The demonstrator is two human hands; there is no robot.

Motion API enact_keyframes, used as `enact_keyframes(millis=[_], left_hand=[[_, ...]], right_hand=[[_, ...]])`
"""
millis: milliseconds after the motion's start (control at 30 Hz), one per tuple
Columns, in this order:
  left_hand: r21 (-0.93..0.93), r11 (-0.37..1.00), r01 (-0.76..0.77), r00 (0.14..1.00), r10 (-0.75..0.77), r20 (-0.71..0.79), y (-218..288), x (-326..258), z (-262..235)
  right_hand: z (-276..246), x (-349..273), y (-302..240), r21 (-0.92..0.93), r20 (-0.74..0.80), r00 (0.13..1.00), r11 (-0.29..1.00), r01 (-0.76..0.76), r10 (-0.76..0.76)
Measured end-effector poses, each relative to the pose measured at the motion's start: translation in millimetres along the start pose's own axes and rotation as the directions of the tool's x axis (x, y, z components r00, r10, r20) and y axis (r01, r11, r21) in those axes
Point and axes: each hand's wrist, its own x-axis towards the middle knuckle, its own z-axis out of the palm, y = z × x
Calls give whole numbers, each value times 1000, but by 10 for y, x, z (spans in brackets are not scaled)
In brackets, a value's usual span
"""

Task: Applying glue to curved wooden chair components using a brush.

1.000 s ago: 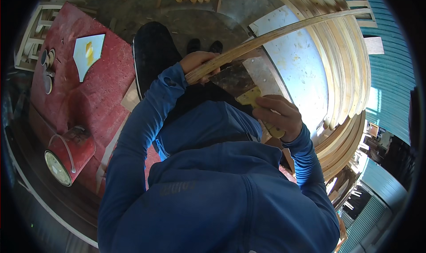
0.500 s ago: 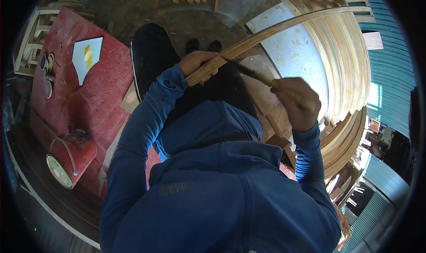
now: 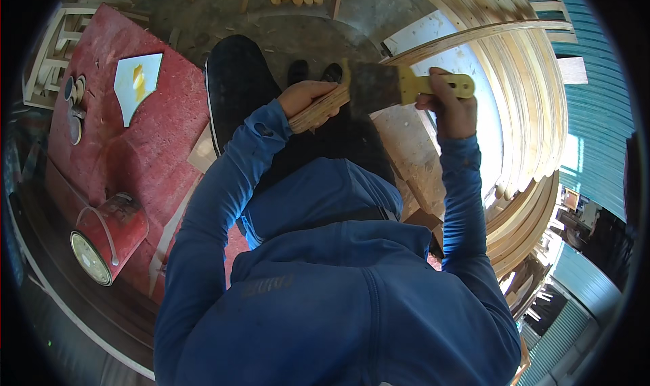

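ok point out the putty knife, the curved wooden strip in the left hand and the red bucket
Putty knife (image 3: 408, 85): head view, on the wide end of its yellow handle
Curved wooden strip (image 3: 440, 44): head view, about midway along its length
Red bucket (image 3: 128, 230): head view, on its side wall

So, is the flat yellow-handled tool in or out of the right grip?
In: the right grip is closed around the yellow handle of the tool.

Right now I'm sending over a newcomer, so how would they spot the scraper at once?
Start at the big stack of curved wooden strips on the picture's right. Just left of it, the right hand grips the scraper. Unlike the long, narrow wooden strip in the left hand, it is short, with a broad dark blade and a yellow handle.
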Motion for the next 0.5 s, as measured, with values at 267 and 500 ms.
enact_keyframes(millis=[267,500], left_hand=[[-9,1000,2,998,-1,60,-40,62,-112],[-40,996,86,983,-91,-156,35,11,69]], right_hand=[[293,-274,-136,29,203,970,989,-146,137],[-77,99,110,0,117,983,990,-143,142]])
